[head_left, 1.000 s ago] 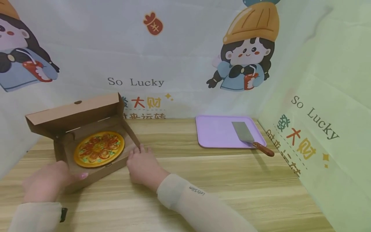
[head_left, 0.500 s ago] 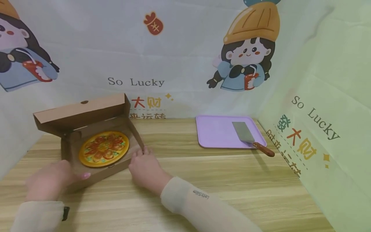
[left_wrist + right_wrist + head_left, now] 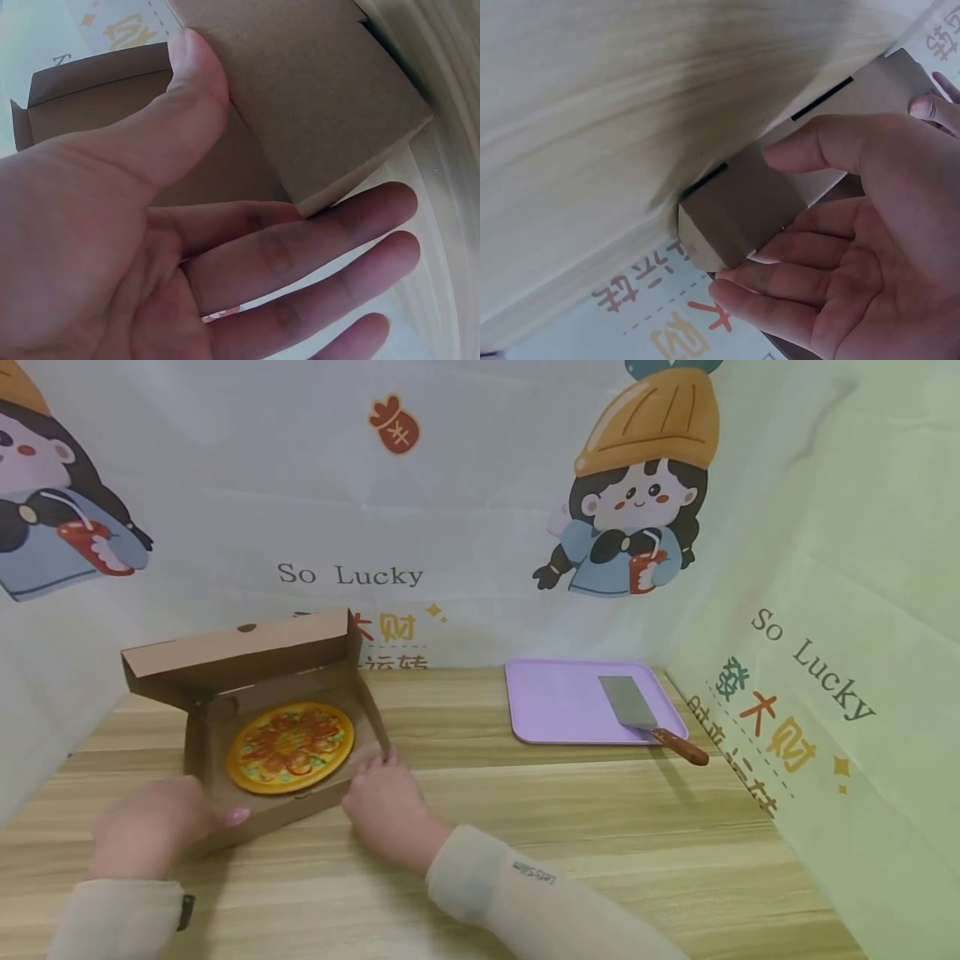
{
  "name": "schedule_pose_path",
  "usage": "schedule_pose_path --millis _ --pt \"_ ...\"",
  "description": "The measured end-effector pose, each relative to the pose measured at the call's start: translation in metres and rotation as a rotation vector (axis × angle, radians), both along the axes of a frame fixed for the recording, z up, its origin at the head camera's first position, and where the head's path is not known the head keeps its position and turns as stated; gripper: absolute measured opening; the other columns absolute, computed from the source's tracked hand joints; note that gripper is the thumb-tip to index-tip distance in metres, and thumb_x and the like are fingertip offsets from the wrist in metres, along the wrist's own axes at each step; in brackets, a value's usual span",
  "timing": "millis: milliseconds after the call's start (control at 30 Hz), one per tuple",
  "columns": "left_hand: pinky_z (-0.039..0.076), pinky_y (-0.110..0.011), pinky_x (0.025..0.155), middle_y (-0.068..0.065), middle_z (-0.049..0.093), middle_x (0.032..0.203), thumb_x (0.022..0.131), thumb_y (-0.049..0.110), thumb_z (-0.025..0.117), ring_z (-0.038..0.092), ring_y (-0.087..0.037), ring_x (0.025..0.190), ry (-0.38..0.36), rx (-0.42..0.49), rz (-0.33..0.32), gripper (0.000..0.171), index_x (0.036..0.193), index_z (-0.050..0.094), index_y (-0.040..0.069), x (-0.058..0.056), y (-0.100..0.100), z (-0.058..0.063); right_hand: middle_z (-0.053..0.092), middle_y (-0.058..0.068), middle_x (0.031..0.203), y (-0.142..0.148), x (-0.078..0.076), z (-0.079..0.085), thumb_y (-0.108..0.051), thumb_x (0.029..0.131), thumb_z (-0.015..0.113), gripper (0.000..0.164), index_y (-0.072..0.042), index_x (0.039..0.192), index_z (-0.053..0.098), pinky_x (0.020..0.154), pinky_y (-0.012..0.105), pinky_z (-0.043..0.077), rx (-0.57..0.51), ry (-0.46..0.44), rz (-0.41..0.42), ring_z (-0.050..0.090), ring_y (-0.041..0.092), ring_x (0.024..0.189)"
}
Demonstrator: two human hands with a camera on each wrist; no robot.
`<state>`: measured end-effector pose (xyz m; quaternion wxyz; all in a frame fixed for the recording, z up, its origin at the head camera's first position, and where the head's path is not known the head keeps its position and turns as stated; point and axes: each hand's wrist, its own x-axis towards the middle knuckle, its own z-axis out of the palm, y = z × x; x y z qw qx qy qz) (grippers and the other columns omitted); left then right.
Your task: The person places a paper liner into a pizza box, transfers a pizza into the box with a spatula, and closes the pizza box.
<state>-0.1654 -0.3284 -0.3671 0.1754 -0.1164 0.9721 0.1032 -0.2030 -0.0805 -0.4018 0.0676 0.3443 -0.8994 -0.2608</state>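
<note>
An open cardboard pizza box [image 3: 307, 803] stands at the left of the table, its lid [image 3: 240, 643] raised at the back. Inside lies a round pizza [image 3: 291, 747] with a yellow rim and red and green topping. My left hand [image 3: 153, 822] grips the box's front left corner, its thumb over the front wall. In the left wrist view that thumb lies against the cardboard [image 3: 322, 105], the fingers stretching past the corner. My right hand [image 3: 390, 806] holds the front right corner. The right wrist view shows its thumb before the front wall [image 3: 742, 202] and its fingers along the side wall.
A purple tray [image 3: 555, 702] lies at the back right. On it rests a spatula [image 3: 628, 702], whose wooden handle [image 3: 681, 747] sticks out over the tray's front edge. Printed cloth [image 3: 480, 510] hangs behind and to the right of the wood-grain table [image 3: 600, 827].
Both hands have slid the pizza box to the right across the table, with the pizza inside. The tray and spatula have stayed in place.
</note>
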Motion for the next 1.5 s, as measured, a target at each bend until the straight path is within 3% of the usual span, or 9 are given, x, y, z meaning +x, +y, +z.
schedule_pose_path --millis 167,600,900,1133,1333,1500 --pt "0.053 -0.075 0.084 -0.049 0.056 0.132 0.092 0.074 0.066 0.059 -0.069 0.115 0.02 -0.02 -0.036 0.101 0.13 0.058 -0.019 -0.002 0.004 -0.002 0.068 -0.003 0.148 0.006 0.001 0.005 -0.032 0.11 0.055 0.032 -0.03 0.139 0.07 0.118 0.039 0.053 0.032 0.001 0.011 0.067 0.02 0.136" --pt "0.055 -0.073 0.082 -0.047 0.06 0.129 0.092 0.071 0.068 0.063 -0.065 0.114 0.063 -0.043 -0.091 0.096 0.129 0.061 -0.017 -0.006 0.022 -0.002 0.08 -0.008 0.11 0.027 0.004 0.002 -0.031 0.103 0.067 0.018 -0.036 0.112 0.082 0.103 0.04 0.062 -0.007 0.051 0.072 0.076 0.012 0.099" --pt "0.055 -0.073 0.087 -0.045 0.062 0.13 0.091 0.069 0.071 0.062 -0.066 0.115 0.094 -0.035 -0.127 0.094 0.13 0.061 -0.017 -0.011 0.032 -0.001 0.079 -0.01 0.101 0.038 0.006 -0.001 -0.03 0.102 0.069 0.015 -0.037 0.105 0.083 0.098 0.041 0.064 -0.028 0.074 0.072 0.074 0.012 0.093" --pt "0.056 -0.071 0.084 -0.043 0.065 0.125 0.088 0.068 0.074 0.065 -0.063 0.11 0.123 -0.037 -0.148 0.086 0.121 0.067 -0.012 -0.016 0.039 -0.002 0.078 -0.01 0.094 0.049 0.005 -0.002 -0.028 0.099 0.072 0.014 -0.035 0.098 0.083 0.092 0.042 0.066 -0.045 0.085 0.1 0.073 0.011 0.085" --pt "0.056 -0.072 0.083 -0.042 0.066 0.125 0.088 0.067 0.075 0.067 -0.061 0.109 0.118 -0.049 -0.168 0.084 0.119 0.067 -0.01 -0.021 0.047 -0.001 0.079 -0.01 0.094 0.058 0.005 -0.003 -0.03 0.098 0.073 0.012 -0.034 0.096 0.084 0.078 0.04 0.067 -0.034 0.105 0.109 0.073 0.011 0.084" --pt "0.056 -0.072 0.086 -0.042 0.064 0.13 0.089 0.067 0.074 0.065 -0.062 0.113 0.103 -0.061 -0.175 0.088 0.126 0.065 -0.012 -0.024 0.054 0.0 0.079 -0.01 0.095 0.065 0.005 -0.002 -0.029 0.097 0.074 0.011 -0.033 0.096 0.084 0.089 0.041 0.066 -0.043 0.106 0.094 0.073 0.011 0.087"
